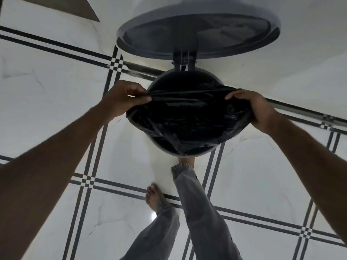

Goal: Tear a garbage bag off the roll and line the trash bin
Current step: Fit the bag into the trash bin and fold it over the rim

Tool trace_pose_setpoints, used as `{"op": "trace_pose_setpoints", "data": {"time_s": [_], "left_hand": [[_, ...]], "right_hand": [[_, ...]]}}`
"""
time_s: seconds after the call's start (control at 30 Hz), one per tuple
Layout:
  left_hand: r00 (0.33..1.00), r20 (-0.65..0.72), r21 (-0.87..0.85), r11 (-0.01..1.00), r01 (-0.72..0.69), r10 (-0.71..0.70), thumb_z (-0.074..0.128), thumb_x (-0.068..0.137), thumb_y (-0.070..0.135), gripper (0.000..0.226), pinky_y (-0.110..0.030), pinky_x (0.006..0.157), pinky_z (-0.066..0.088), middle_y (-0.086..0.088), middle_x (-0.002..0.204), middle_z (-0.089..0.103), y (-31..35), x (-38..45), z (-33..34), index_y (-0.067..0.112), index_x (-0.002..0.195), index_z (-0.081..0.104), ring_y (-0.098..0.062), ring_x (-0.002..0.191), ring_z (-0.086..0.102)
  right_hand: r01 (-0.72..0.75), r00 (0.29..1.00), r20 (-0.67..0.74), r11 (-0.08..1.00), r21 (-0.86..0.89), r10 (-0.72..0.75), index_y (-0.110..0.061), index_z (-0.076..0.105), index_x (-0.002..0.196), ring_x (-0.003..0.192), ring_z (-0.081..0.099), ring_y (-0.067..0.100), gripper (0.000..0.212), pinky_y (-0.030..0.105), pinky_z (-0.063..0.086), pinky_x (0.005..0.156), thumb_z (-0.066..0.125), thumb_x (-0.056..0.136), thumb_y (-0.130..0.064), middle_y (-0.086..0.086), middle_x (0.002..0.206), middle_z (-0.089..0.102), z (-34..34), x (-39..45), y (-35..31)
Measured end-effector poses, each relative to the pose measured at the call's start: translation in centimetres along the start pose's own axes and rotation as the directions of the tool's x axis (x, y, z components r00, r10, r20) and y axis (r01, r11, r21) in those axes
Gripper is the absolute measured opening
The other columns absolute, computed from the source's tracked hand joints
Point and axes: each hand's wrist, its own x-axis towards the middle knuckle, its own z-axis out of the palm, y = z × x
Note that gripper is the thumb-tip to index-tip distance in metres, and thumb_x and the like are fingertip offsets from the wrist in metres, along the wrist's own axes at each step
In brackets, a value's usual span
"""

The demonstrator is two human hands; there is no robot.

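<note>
Garbage bag (187, 117), black and glossy, is stretched across the mouth of a round pedal bin (185, 79) that stands on a white tiled floor (56, 76) crossed by dark double lines. The bin's lid (197, 34) is swung fully open on its hinge and stands up behind the opening, its underside facing the camera.

Both bare forearms reach forward and down from the lower corners of the view, elbows wide, so that the hands meet the bag from opposite sides of the rim. The left hand (124, 98) is at the bin's left edge, its thumb and fingers pinched together on a taut fold of the bag's hem, which runs as a straight line from that pinch across to the other side. The right hand (251, 107) is at the right edge, fingers curled over and closed on the gathered plastic there, knuckles up.

Between the two grips the near part of the bag sags in crumpled folds over the front rim, while the far part of the opening shows dark; whether the film already lines the inside there I cannot tell.

Below the bin, the right leg in grey trousers (199, 203) extends forward with its foot seemingly under the bin's front. A bare left foot (153, 196) rests flat on the tiles.
</note>
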Motion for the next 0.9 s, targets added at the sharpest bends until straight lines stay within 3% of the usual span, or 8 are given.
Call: {"op": "trace_pose_setpoints", "data": {"time_s": [0.1, 0.17, 0.27, 0.4, 0.5, 0.63, 0.73, 0.9], "left_hand": [[0.991, -0.133, -0.08, 0.997, 0.024, -0.034, 0.063, 0.096, 0.028, 0.024, -0.013, 0.062, 0.047, 0.016, 0.055, 0.062, -1.0, 2.0, 0.9, 0.018, 0.076, 0.071, 0.006, 0.055, 0.056], [0.958, -0.257, -0.169, 0.982, 0.086, -0.129, 0.059, 0.098, 0.032, 0.032, -0.011, 0.057, 0.043, 0.01, 0.059, 0.058, -1.3, 3.6, 1.9, 0.016, 0.072, 0.067, 0.001, 0.055, 0.051], [0.888, -0.377, -0.288, 0.944, 0.158, -0.264, 0.058, 0.097, 0.035, 0.028, -0.021, 0.067, 0.045, -0.004, 0.076, 0.058, -1.8, 6.0, 2.9, 0.012, 0.082, 0.066, -0.011, 0.069, 0.053], [0.839, -0.442, -0.355, 0.921, 0.161, -0.317, 0.06, 0.092, 0.038, 0.029, -0.03, 0.072, 0.046, -0.006, 0.077, 0.058, -1.5, 7.9, 3.3, 0.012, 0.081, 0.069, -0.015, 0.074, 0.053], [0.838, -0.426, -0.365, 0.912, 0.186, -0.341, 0.061, 0.092, 0.041, 0.032, -0.033, 0.074, 0.052, -0.005, 0.076, 0.061, -1.4, 8.5, 3.2, 0.012, 0.08, 0.071, -0.015, 0.074, 0.057], [0.845, -0.294, -0.424, 0.853, 0.303, -0.446, 0.069, 0.091, 0.029, 0.019, -0.027, 0.075, 0.054, -0.005, 0.078, 0.067, -1.6, 8.6, 3.3, 0.013, 0.08, 0.073, -0.017, 0.074, 0.064], [0.868, -0.115, -0.411, 0.819, 0.4, -0.482, 0.062, 0.092, 0.005, 0.014, -0.019, 0.056, 0.054, -0.003, 0.079, 0.065, -1.9, 7.2, 3.6, 0.014, 0.085, 0.07, -0.016, 0.069, 0.062], [0.905, -0.126, -0.444, 0.838, 0.316, -0.407, 0.053, 0.092, -0.007, 0.03, -0.016, 0.043, 0.041, 0.0, 0.07, 0.067, -3.1, 4.8, 2.7, 0.02, 0.083, 0.061, -0.009, 0.052, 0.056]], "right_hand": [[-0.016, 1.0, 0.025, 1.0, 0.012, 0.016, -0.019, 0.075, 0.099, 0.094, 0.069, 0.021, 0.023, 0.032, 0.052, 0.088, 0.053, 0.095, -0.027, 0.006, 0.102, 0.074, -0.2, 2.0, 0.0], [0.014, 1.0, 0.01, 1.0, 0.014, -0.014, -0.018, 0.075, 0.101, 0.099, 0.069, 0.022, 0.023, 0.033, 0.053, 0.092, 0.056, 0.096, -0.031, 0.007, 0.106, 0.073, -0.2, 3.3, -0.3], [0.102, 0.993, -0.058, 0.995, 0.021, -0.101, -0.014, 0.074, 0.108, 0.108, 0.068, 0.023, 0.021, 0.035, 0.052, 0.101, 0.059, 0.096, -0.023, 0.009, 0.114, 0.073, -0.3, 4.9, -0.5], [0.17, 0.978, -0.139, 0.98, 0.098, -0.156, -0.017, 0.071, 0.119, 0.107, 0.068, 0.019, 0.025, 0.029, 0.055, 0.092, 0.059, 0.097, -0.017, 0.009, 0.119, 0.071, -0.8, 6.3, -0.8], [0.178, 0.964, -0.225, 0.972, 0.154, -0.14, -0.016, 0.073, 0.113, 0.103, 0.069, 0.02, 0.022, 0.032, 0.056, 0.092, 0.057, 0.098, -0.015, 0.01, 0.115, 0.071, -0.9, 6.9, -0.5], [0.131, 0.944, -0.318, 0.984, 0.122, -0.086, -0.013, 0.072, 0.098, 0.082, 0.07, 0.015, 0.012, 0.029, 0.057, 0.075, 0.061, 0.095, -0.013, 0.008, 0.095, 0.072, 0.0, 7.5, 0.4], [0.014, 0.933, -0.36, 0.998, 0.057, 0.008, -0.018, 0.062, 0.082, 0.058, 0.064, 0.006, 0.012, 0.021, 0.054, 0.057, 0.066, 0.093, -0.019, 0.001, 0.076, 0.065, 1.0, 7.3, 1.2], [0.004, 0.941, -0.338, 0.998, 0.057, 0.016, -0.02, 0.056, 0.074, 0.052, 0.058, 0.005, 0.023, 0.019, 0.049, 0.051, 0.065, 0.092, -0.011, -0.001, 0.07, 0.06, 1.3, 6.4, 1.9]]}}
